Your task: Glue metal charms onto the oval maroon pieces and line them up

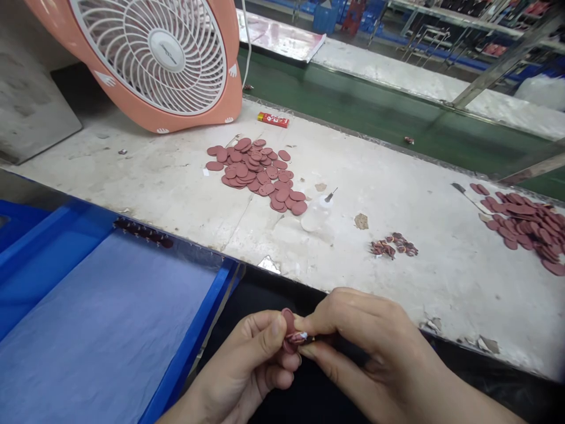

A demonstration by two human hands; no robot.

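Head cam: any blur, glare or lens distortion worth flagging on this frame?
Head view: soft, even light, no hard shadows; wide-angle stretch bows the workbench edge and warps the orange desk fan at top left. The left hand and right hand are slightly soft, so the pinched red piece lacks fine detail.

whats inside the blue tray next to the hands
The blue plastic tray is lined with a pale blue sheet, with a row of small dark-red pieces along its far edge. The sheet covers the tray's floor, so anything beneath it cannot be seen.
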